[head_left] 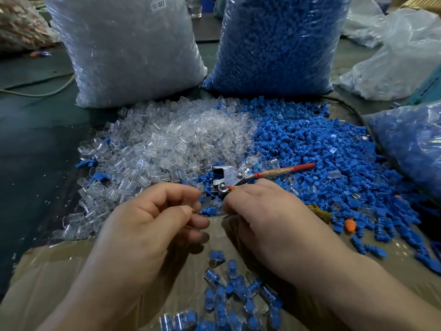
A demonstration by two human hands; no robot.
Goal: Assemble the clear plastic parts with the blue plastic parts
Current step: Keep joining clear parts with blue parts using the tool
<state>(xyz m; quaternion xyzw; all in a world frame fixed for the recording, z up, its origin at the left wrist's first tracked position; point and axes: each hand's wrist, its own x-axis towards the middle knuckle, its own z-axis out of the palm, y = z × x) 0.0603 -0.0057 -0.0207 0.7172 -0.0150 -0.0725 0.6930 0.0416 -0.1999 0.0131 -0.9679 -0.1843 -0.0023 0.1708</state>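
Left hand (152, 218) is curled, thumb and forefinger pinching what appears to be a clear part (189, 207). Right hand (260, 211) is curled down over the lower handle of the pliers (229, 177); what it holds cannot be told. The clear pile (171, 139) and blue pile (310, 149) lie just beyond, evidently for short reaches. Finished pieces (233, 295) collect between the forearms on the cardboard (47, 271), the only open room.
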